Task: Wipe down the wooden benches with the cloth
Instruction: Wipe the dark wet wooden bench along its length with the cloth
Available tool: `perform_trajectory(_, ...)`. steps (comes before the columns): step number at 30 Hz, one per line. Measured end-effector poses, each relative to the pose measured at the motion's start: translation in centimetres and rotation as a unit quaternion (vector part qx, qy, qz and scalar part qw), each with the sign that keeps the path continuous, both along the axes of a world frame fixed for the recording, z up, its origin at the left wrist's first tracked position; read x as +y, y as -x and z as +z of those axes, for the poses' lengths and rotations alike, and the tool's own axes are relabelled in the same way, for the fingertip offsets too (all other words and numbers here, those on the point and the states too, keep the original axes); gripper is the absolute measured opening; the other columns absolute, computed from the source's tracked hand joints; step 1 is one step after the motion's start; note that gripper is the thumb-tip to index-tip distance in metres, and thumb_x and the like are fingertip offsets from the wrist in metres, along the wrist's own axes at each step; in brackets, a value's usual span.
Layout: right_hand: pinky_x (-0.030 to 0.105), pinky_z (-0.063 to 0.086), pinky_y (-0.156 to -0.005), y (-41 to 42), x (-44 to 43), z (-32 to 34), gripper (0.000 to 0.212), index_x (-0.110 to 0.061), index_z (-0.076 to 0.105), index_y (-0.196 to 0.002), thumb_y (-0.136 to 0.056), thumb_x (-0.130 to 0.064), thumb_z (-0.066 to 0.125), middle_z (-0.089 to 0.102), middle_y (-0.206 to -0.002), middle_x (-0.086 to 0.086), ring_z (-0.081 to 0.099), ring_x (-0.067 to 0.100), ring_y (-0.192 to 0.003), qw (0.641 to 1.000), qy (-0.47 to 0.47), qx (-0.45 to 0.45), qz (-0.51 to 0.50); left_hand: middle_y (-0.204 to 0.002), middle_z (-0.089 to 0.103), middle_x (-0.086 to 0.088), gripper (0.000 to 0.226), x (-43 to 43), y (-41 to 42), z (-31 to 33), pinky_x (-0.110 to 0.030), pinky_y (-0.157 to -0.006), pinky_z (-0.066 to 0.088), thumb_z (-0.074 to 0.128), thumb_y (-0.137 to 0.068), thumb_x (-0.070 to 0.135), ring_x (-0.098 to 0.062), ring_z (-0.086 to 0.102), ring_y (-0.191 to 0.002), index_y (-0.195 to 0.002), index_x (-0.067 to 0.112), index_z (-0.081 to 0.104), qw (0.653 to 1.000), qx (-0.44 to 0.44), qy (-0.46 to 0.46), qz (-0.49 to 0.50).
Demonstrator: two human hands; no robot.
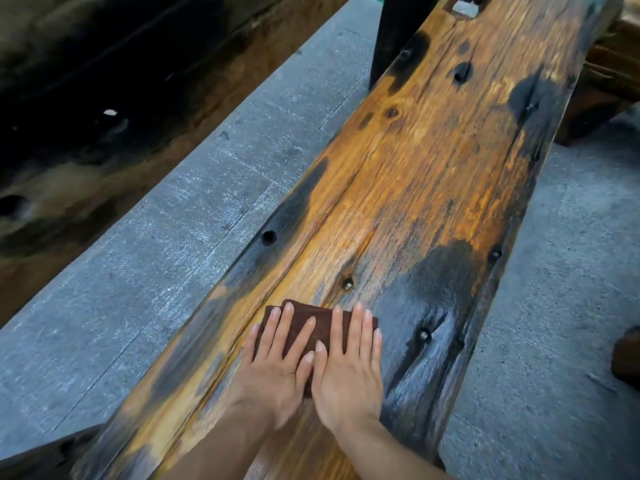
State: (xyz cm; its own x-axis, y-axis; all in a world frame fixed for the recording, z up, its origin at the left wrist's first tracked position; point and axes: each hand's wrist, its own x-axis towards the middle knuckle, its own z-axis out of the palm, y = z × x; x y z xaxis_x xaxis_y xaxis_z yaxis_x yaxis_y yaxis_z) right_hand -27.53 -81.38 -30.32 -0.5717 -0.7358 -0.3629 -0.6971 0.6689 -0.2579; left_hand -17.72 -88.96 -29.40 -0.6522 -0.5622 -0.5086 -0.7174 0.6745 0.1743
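A long wooden bench (426, 161), orange-brown with black scorched patches and several small holes, runs from the lower left to the upper right. A folded dark brown cloth (304, 322) lies flat on its near part. My left hand (277, 362) and my right hand (349, 362) press down on the cloth side by side, fingers straight and spread, thumbs touching. The hands hide most of the cloth; only its far edge and a strip between the fingers show.
A second, darker wooden bench or table (104, 98) runs along the upper left. Grey stone paving (194, 209) lies between the two and also to the right. A black bench leg (398, 32) stands at the top, and more dark timber (609, 74) at the upper right.
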Motion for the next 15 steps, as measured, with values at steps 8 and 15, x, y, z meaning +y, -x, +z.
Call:
perform_trajectory(8,0.038,-0.022,-0.112,5.1,-2.4,-0.7,0.057,-0.024,-0.031,-0.141,-0.096,-0.042,-0.001,-0.039,-0.148,0.005,-0.039,0.018,-0.135,0.999,0.039,0.017,0.012,-0.132,-0.058,0.001,0.052,-2.8,5.2,-0.2,-0.040,-0.105,-0.030,-0.009,-0.093,0.050,-0.015,-0.054,-0.121,-0.116,0.038,-0.054,1.000,-0.023,0.001,-0.005)
perform_trajectory(15,0.038,-0.017,-0.115,11.0,-5.0,-1.1,0.058,-0.023,-0.022,-0.146,-0.094,-0.041,-0.005,-0.034,-0.151,0.004,-0.036,0.017,-0.136,0.998,0.052,0.039,0.011,-0.130,-0.058,0.002,0.050,-5.7,11.4,-0.6,-0.040,-0.104,-0.032,-0.007,-0.094,0.050,-0.014,-0.054,-0.120,-0.117,0.039,-0.050,0.999,-0.036,-0.009,-0.019)
